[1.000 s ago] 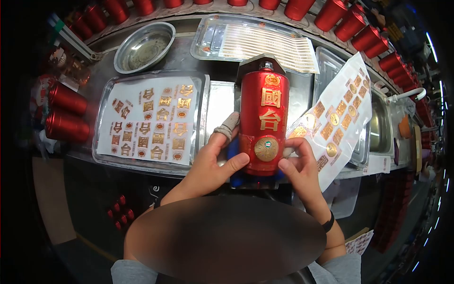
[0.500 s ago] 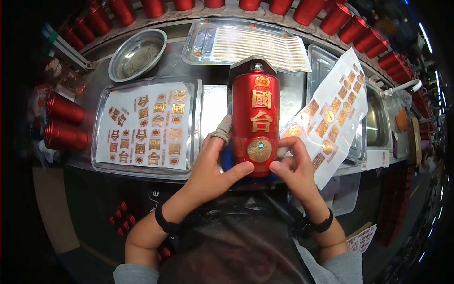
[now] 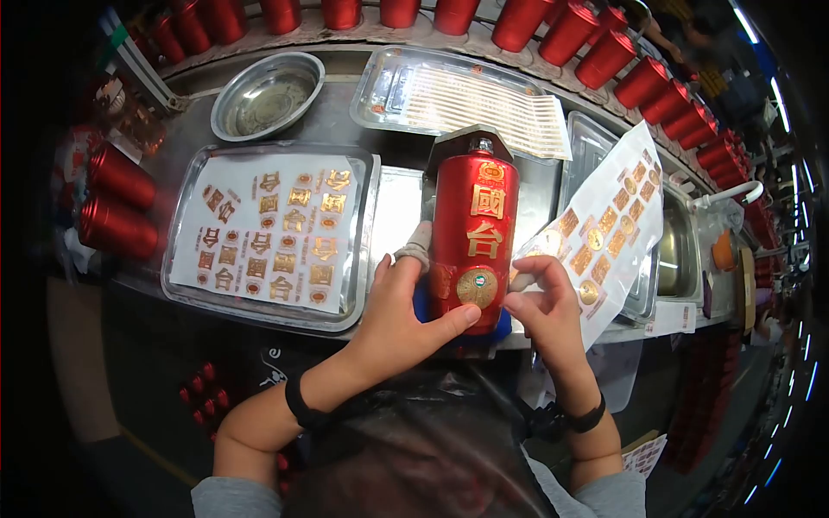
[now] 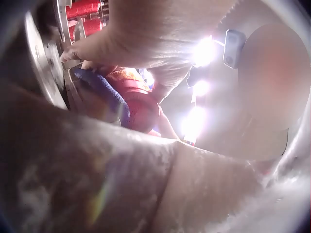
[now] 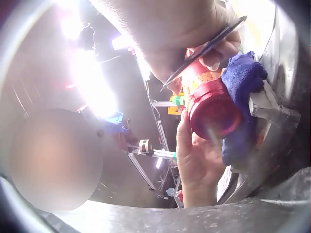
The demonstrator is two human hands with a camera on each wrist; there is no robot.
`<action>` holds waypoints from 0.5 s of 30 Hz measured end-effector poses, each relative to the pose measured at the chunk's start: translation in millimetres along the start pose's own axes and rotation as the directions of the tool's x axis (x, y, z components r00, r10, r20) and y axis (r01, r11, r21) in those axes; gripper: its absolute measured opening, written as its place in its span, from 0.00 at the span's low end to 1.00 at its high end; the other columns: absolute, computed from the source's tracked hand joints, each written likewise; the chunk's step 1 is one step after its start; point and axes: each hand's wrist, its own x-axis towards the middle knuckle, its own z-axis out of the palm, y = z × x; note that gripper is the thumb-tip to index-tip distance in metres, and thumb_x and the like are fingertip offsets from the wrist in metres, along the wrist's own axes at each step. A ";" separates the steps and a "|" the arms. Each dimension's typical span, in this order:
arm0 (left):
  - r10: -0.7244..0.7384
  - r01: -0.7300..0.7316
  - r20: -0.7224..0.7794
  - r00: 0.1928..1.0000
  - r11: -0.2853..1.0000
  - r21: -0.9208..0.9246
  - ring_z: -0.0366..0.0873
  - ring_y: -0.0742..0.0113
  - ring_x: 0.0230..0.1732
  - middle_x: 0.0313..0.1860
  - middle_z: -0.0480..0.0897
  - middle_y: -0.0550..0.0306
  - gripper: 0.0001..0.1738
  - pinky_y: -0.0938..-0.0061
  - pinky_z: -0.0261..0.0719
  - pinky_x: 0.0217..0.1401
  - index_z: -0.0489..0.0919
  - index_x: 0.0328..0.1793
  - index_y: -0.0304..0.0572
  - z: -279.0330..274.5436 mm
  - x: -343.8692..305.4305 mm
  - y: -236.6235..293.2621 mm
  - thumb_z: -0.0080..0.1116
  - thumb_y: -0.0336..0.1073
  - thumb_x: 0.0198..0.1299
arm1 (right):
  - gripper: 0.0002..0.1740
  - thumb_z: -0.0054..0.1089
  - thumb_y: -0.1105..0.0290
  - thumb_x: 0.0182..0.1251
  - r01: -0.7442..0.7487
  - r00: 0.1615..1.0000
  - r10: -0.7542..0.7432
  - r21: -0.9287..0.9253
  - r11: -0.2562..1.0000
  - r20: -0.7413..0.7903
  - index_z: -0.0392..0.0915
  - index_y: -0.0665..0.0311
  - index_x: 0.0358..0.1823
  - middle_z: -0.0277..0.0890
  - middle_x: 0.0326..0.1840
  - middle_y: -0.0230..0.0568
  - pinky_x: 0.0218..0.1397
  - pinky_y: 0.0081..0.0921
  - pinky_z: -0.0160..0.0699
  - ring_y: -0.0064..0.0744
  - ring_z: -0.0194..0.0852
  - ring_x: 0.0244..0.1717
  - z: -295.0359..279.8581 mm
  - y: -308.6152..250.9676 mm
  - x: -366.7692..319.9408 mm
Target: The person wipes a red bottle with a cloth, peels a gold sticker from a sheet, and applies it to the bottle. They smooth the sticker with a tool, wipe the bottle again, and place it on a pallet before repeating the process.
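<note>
A red bottle (image 3: 475, 233) with gold characters and a round gold label (image 3: 477, 287) lies cap away on a blue cloth (image 5: 243, 80). From its left side my left hand (image 3: 397, 315) grips the lower part, thumb on the round label's lower edge, a wrapped finger along the side. My right hand (image 3: 553, 315) is at the lower right side, fingers bent, thumb close to the forefinger. Across that hand in the right wrist view runs a thin, pointed dark tool (image 5: 204, 53), held in it. The bottle's base (image 5: 216, 116) shows there; the far fingertips are partly hidden.
To the left is a tray (image 3: 177, 285) with a gold sticker sheet (image 3: 233, 164), with a metal bowl (image 3: 268, 95) behind. Another tray (image 3: 367, 91) holds striped strips. A second sticker sheet (image 3: 622, 233) lies right, near a sink (image 3: 673, 259). Red bottles (image 3: 518, 22) line the back.
My left thumb has slid right along the bottle to the round label's lower edge. My right thumb has drawn slightly away from the bottle. The head view has shifted a little.
</note>
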 end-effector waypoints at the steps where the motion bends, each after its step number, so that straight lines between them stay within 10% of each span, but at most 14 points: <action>1: -0.007 0.005 0.042 0.999 0.999 0.044 0.66 0.47 0.69 0.67 0.71 0.39 0.51 0.56 0.56 0.75 0.60 0.75 0.28 -1.8 0.2 1.6 0.72 0.50 0.52 | 0.27 0.74 0.67 0.59 0.025 1.000 -0.026 -0.038 0.999 -0.014 0.69 0.64 0.55 0.61 0.19 0.16 0.19 0.10 0.46 0.04 0.51 0.16 3.2 -1.3 1.2; 15: 0.052 -0.053 0.007 0.999 0.995 0.079 0.69 0.42 0.66 0.67 0.72 0.34 0.52 0.53 0.53 0.75 0.61 0.73 0.25 -3.5 0.7 3.8 0.71 0.54 0.51 | 0.24 0.75 0.64 0.58 0.078 0.994 -0.087 -0.120 0.990 -0.072 0.69 0.65 0.48 0.66 0.24 0.23 0.17 0.11 0.49 0.06 0.53 0.16 17.9 -0.4 10.6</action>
